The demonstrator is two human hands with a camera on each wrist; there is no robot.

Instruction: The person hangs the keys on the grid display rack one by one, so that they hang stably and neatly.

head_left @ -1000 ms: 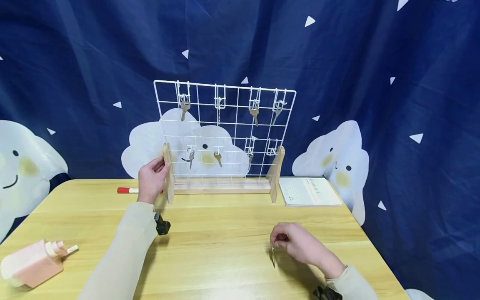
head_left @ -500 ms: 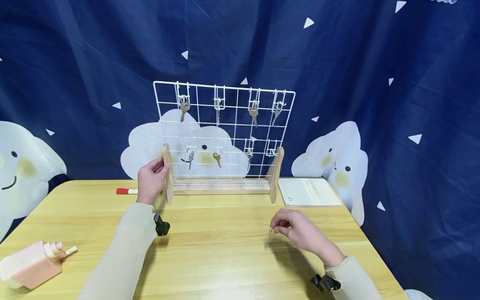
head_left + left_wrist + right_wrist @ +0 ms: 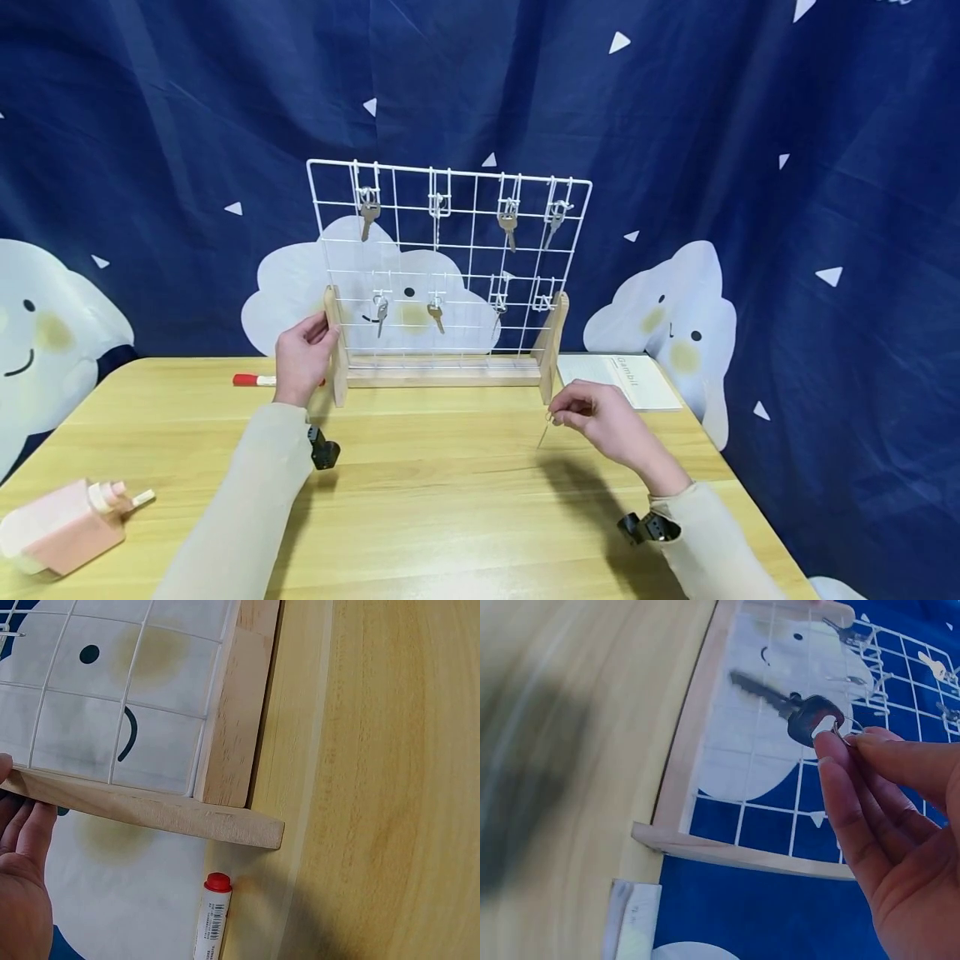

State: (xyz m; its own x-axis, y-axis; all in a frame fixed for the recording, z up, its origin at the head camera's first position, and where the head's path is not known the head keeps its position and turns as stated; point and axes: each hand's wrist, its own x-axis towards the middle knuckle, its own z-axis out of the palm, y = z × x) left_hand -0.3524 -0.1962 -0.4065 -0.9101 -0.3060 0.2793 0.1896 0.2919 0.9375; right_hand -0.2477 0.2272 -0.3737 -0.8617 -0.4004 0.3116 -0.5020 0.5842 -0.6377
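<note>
A white wire grid rack (image 3: 472, 258) stands in a wooden base near the back of the table. My left hand (image 3: 302, 360) grips the rack's left wooden upright (image 3: 150, 814), thumb on one side and fingers on the other. In front of the rack's right end, my right hand (image 3: 600, 421) pinches a small metal ring (image 3: 841, 735) between thumb and fingertips. From that ring dangles a key (image 3: 810, 720), above the tabletop. Several keys, such as this brass one (image 3: 508, 223), hang on hooks along two rows. The lower right hook (image 3: 543, 302) is bare wire.
A notepad (image 3: 626, 383) lies behind my right hand, beside the rack's right foot. A red-capped marker (image 3: 215, 915) lies left of the rack, partly behind my left hand. At the left front, a pink pump bottle (image 3: 63, 525) lies on its side. A dark blue curtain (image 3: 480, 83) hangs behind.
My right hand has risen off the tabletop and moved forward toward the rack's right end, carrying the key. My left hand stays on the upright.
</note>
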